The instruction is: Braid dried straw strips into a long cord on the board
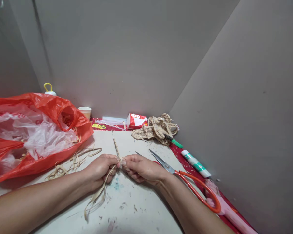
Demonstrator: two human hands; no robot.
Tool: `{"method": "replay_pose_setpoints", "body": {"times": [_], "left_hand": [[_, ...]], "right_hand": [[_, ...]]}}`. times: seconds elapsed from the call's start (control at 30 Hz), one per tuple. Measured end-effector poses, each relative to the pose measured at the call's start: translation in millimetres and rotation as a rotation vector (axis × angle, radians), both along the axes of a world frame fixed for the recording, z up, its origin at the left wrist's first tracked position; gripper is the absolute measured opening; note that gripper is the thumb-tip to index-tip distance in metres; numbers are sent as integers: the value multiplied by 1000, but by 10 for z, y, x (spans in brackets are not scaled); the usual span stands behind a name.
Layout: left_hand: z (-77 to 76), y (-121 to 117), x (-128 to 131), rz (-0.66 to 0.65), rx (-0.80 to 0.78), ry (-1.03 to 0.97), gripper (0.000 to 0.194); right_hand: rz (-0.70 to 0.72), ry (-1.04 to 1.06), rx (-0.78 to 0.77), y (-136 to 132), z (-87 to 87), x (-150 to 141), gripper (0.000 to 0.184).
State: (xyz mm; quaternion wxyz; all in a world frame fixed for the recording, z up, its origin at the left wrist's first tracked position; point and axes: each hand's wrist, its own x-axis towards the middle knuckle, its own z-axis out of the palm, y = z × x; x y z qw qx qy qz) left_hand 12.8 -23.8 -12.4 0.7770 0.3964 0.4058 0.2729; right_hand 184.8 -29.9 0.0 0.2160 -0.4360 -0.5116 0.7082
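Both hands meet over the middle of the pale board (141,208), pinching a braided straw cord (116,146). The finished braid runs away from me, up from the fingertips. My left hand (104,169) is closed on the cord, and loose flat strands (97,198) hang below it toward me. My right hand (139,169) pinches the same cord at its thumb and fingertips, touching the left fingertips. Scissors with orange handles (185,178) lie just right of my right hand, partly behind the wrist.
A red plastic bag (85,126) with clear plastic inside fills the left, loose straw strands (74,162) beside it. Along the back are a paper cup (85,112), a red tissue pack (136,121) and coiled braid (158,128). A green-and-white roll (195,163) lies right; grey walls enclose the table.
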Motion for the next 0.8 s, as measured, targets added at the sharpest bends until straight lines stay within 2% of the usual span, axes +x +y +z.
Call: {"method": "replay_pose_setpoints", "body": {"times": [0.1, 0.23, 0.3, 0.37, 0.5, 0.57, 0.7, 0.8], "left_hand": [[-30, 29, -15, -24, -22, -47, 18], [-15, 41, -27, -2, -31, -76, 15], [3, 32, -25, 10, -31, -65, 14], [14, 18, -21, 9, -25, -53, 12], [8, 7, -23, -26, 16, -49, 13], [5, 17, -28, -61, 40, -41, 13], [14, 30, -28, -98, 56, 0, 15], [11, 8, -14, -68, 160, 88, 18]], "right_hand": [[-95, -87, 91, 34, -29, 37, 36], [-396, -208, 294, 103, -69, 72, 23], [-481, -256, 352, 100, -50, 56, 23], [-455, -293, 340, 62, -12, 13, 30], [-192, -246, 271, -26, 22, -89, 39], [-140, -214, 298, -40, -4, -118, 41], [-224, -234, 427, -34, -69, -142, 33], [-290, -141, 323, -29, -97, -176, 28]]}}
